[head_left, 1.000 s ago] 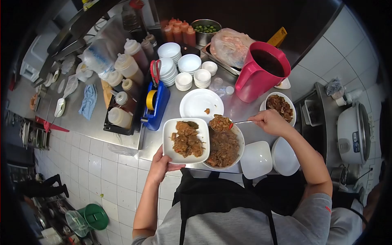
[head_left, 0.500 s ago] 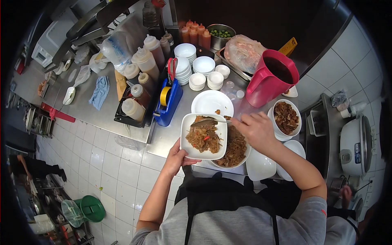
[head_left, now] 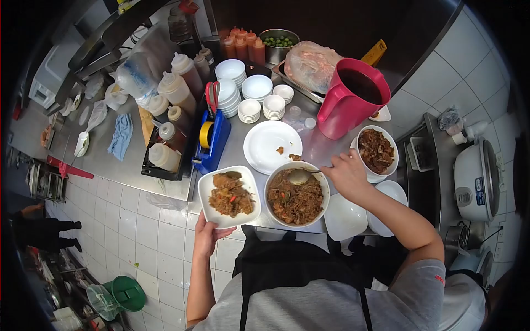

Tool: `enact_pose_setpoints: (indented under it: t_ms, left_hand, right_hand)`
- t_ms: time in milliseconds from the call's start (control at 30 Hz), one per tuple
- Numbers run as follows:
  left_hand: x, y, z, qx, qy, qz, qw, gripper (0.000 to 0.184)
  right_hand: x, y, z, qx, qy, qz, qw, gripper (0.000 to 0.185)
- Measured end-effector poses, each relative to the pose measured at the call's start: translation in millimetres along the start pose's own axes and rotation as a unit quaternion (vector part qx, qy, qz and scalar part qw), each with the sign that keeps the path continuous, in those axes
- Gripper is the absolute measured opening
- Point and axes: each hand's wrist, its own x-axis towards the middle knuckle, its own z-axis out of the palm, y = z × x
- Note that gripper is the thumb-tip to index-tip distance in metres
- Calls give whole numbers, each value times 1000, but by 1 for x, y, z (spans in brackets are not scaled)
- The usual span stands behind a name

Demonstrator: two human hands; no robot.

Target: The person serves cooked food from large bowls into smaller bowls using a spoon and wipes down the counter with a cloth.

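Observation:
My left hand holds a square white dish by its lower edge, with a heap of brown stewed food in it. To the right of the dish sits a round white bowl of similar shredded food. A metal spoon rests with its head on the food in that bowl, and the closed fingers of my right hand grip its handle. Behind the bowl lies a round white plate with small bits of food on it.
Right of the bowl stand a square white dish and a bowl of dark meat. Farther back are a pink pitcher, stacked bowls and a blue tape dispenser. Squeeze bottles stand left. Other people are partly visible at both sides.
The spoon has moved from above the square dish back into the round bowl. My left hand has carried the dish leftward, away from the bowl. Compared with one second ago, the dish holds more food.

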Motion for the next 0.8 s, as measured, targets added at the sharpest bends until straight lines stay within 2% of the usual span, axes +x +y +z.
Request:
enact_pose_setpoints:
  t_ms: [100, 200, 300, 400, 500, 600, 800]
  left_hand:
    - [-6, -1, -7, -2, 24, 6, 1000, 58]
    - [-9, -1, -8, -1, 33, 5, 999, 57]
    - [-11, 0, -8, -10, 29, 1, 1000, 59]
    - [-12, -1, -7, -15, 24, -2, 1000, 58]
    - [-12, 0, -3, -17, 20, -5, 1000, 57]
    - [-12, 2, 2, -18, 18, -7, 1000, 56]
    - [-10, 5, 8, 1, -5, -16, 1000, 59]
  right_hand:
    - [10, -13, 0, -24, -22, 10, 999, 18]
    - [25, -25, 10, -41, -85, 5, 995, 16]
    - [39, -26, 17, -10, -112, 24, 993, 15]
    - [38, -20, 34, 45, -106, 56, 992, 15]
    - [35, -11, 47, 171, -200, 122, 957, 23]
    - [20, 1, 64, 208, -173, 157, 950, 28]
    - [-4, 27, 59, 260, -135, 194, 936, 21]
